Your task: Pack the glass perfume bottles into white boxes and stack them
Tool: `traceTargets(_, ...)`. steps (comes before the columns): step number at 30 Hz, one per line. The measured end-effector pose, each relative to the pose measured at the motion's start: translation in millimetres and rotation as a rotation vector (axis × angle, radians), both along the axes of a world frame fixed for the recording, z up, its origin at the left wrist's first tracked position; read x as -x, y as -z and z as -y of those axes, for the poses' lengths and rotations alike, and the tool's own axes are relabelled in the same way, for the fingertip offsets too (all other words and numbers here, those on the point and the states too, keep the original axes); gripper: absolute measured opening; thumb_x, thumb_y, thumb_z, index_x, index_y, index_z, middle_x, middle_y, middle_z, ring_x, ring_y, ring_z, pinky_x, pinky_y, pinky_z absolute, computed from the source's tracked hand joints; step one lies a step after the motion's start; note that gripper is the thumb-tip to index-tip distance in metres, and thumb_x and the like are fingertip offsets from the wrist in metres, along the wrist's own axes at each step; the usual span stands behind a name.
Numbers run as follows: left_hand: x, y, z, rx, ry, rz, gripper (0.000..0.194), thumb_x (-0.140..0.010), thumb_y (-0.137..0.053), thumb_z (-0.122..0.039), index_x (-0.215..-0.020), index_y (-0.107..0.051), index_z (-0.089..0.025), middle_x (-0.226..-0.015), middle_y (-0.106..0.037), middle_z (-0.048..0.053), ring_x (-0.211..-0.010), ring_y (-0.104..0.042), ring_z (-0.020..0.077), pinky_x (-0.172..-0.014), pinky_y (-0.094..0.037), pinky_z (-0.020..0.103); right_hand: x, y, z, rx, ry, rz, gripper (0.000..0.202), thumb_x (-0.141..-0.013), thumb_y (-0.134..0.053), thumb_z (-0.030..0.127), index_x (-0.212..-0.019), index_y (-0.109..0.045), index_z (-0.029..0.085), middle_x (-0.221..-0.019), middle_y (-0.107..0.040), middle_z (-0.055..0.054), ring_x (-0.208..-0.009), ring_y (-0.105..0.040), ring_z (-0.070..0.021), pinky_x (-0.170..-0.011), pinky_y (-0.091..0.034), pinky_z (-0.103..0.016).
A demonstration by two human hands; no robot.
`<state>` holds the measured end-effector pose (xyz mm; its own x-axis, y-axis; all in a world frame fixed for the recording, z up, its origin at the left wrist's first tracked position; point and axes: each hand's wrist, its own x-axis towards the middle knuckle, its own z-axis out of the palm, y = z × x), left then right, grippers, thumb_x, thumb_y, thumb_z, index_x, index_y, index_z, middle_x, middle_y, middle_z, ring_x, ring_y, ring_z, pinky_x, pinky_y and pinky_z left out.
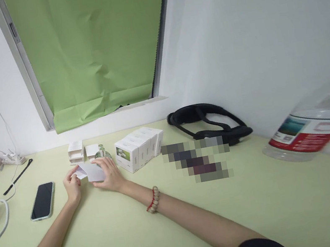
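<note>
Between my two hands is a small white carton (94, 173) with a flap sticking out on its left side. My right hand (111, 174) wraps round the carton's right side. The fingers of my left hand (73, 185) pinch the flap at the left. Just behind the carton stands a clear glass bottle (102, 150), its lower part mostly hidden. White box pieces (76, 152) sit beyond my left hand, with another white piece (92, 150) beside them. To the right of my right hand, several closed white boxes (140, 147) stand in a row.
A phone (42, 201) lies left of my left hand, near a black strap (18, 177) and a white cable (5, 224). A black headset (209, 122) rests against the wall at the back right. A large plastic bottle (314, 122) stands at the right. A blurred patch hides part of the table.
</note>
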<state>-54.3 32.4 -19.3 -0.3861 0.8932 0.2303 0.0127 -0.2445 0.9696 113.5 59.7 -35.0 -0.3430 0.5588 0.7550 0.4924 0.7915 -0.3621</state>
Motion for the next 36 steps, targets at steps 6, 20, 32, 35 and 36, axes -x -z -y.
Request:
traceTargets(6,0.1,-2.1,0.4,0.016,0.172,-0.075,0.07,-0.068,-0.043,-0.042,-0.121,-0.061,0.0,-0.042,-0.042,-0.004,-0.039,-0.035,0.0096,-0.041,-0.026,0.02,2.8,4.8,-6.6,0.262,-0.089,0.026,0.084,-0.072,-0.066,0.028,-0.147,-0.03,0.018,-0.146,-0.039,-0.014,-0.135,-0.039,-0.0268,-0.113,-0.031,-0.044)
traceTargets(20,-8.6,-0.4,5.9,-0.124,0.167,-0.137,0.044,-0.081,-0.048,-0.057,-0.097,-0.051,-0.016,-0.079,-0.057,0.001,-0.045,-0.044,0.0072,-0.039,-0.031,0.02,-2.8,0.6,-4.8,0.349,-0.194,0.198,0.085,-0.081,-0.062,0.043,-0.154,-0.022,0.023,-0.149,-0.038,-0.011,-0.13,-0.04,-0.0301,-0.109,-0.031,-0.05)
traceTargets(32,-7.9,-10.4,5.5,-0.007,0.13,-0.036,0.038,-0.073,-0.042,-0.054,-0.082,-0.048,-0.018,-0.053,-0.047,-0.003,-0.037,-0.041,0.0106,-0.036,-0.024,0.02,-1.2,-3.3,-2.5,0.42,-0.196,0.183,0.082,-0.08,-0.062,0.045,-0.151,-0.031,0.019,-0.15,-0.039,-0.012,-0.133,-0.039,-0.0298,-0.109,-0.029,-0.049)
traceTargets(35,-7.4,-8.9,4.7,-0.023,0.136,-0.055,0.041,-0.072,-0.043,-0.058,-0.083,-0.047,-0.018,-0.048,-0.043,-0.005,-0.036,-0.039,0.0113,-0.036,-0.023,0.02,-1.2,-6.2,-0.8,0.445,-0.199,0.141,0.079,-0.081,-0.062,0.044,-0.15,-0.033,0.019,-0.15,-0.04,-0.011,-0.134,-0.04,-0.0297,-0.109,-0.03,-0.049)
traceTargets(36,-7.1,-8.3,4.3,-0.027,0.136,-0.058,0.042,-0.071,-0.043,-0.059,-0.082,-0.047,-0.018,-0.048,-0.042,-0.005,-0.036,-0.039,0.0114,-0.035,-0.022,0.02,-1.4,-6.6,-0.7,0.444,-0.204,0.128,0.078,-0.08,-0.062,0.044,-0.149,-0.034,0.02,-0.149,-0.041,-0.011,-0.134,-0.041,-0.0299,-0.109,-0.031,-0.05)
